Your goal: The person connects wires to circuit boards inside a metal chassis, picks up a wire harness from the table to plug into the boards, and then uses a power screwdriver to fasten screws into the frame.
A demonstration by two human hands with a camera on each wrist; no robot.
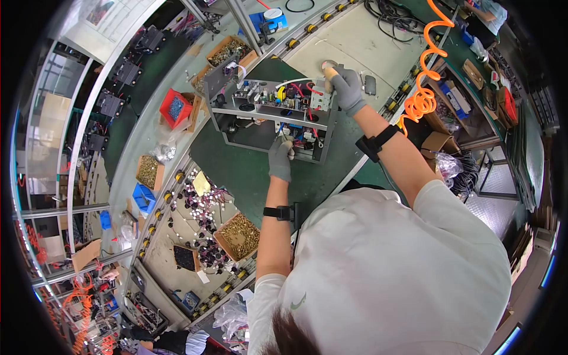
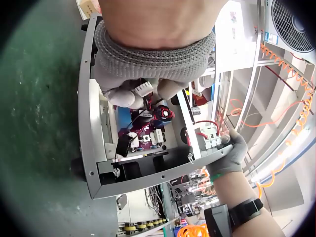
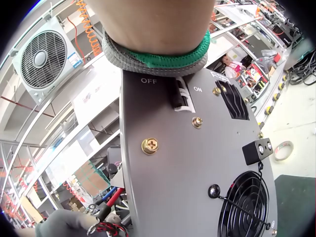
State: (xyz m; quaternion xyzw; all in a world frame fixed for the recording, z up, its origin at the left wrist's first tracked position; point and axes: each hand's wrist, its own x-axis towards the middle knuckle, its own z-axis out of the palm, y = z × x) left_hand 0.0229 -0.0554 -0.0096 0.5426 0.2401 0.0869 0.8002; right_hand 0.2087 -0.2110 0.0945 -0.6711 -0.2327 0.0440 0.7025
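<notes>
An open grey metal case (image 1: 269, 112) with circuit boards and wiring stands on the green mat (image 1: 228, 171). My gloved left hand (image 1: 280, 158) reaches into its near side; in the left wrist view this hand (image 2: 148, 69) pinches a white connector (image 2: 144, 89) above a purple board (image 2: 145, 138). At the case's right end is my gloved right hand (image 1: 349, 89), gripping the panel edge beside a white breaker (image 2: 211, 137). The right wrist view shows the outer end panel (image 3: 168, 182) with an OFF/ON switch (image 3: 180, 96) and fan grille (image 3: 247, 202); the right fingers are hidden there.
A red bin (image 1: 176, 108), a blue bin (image 1: 144, 197) and boxes of small parts (image 1: 238, 236) lie left of the case. A tape roll (image 3: 283, 150) is beyond the end panel. An orange coiled hose (image 1: 421, 100) hangs at the right, near black cables (image 1: 393, 18).
</notes>
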